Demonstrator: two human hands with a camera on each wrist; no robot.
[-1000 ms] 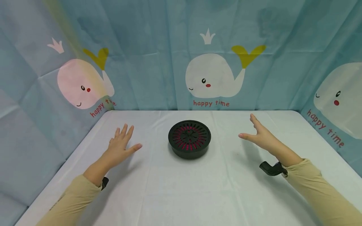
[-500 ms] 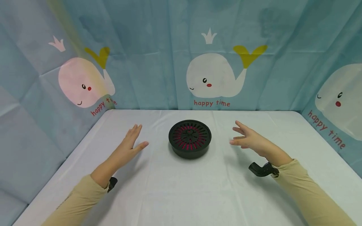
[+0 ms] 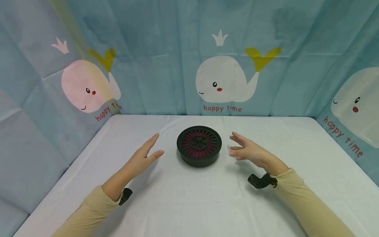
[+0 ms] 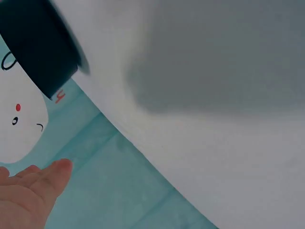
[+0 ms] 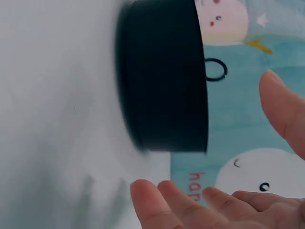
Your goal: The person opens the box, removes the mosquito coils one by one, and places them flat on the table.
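A round black mosquito coil holder [image 3: 199, 160] stands on the white table, its slotted lid [image 3: 199, 142] on top and something pink showing through the slots. In both wrist views its dark side wall rises close by, and a small wire ring [image 5: 217, 69] sticks up from the lid in the right one. To its left, apart from it, my left hand [image 3: 141, 160] hovers with straight fingers and the thumb spread. My right hand [image 3: 252, 152] hovers on the other side, nearer to the holder, fingers slightly bent and touching nothing.
White cloth covers the table [image 3: 189, 207]. Behind and at both sides hangs a light blue curtain [image 3: 154, 79] printed with whales. A black camera mount [image 3: 262, 181] sits under my right wrist, and another mount [image 3: 125, 196] under my left.
Both hands have moved inward toward the mosquito coil holder, the left one rightward and the right one leftward. The holder has stayed in place.
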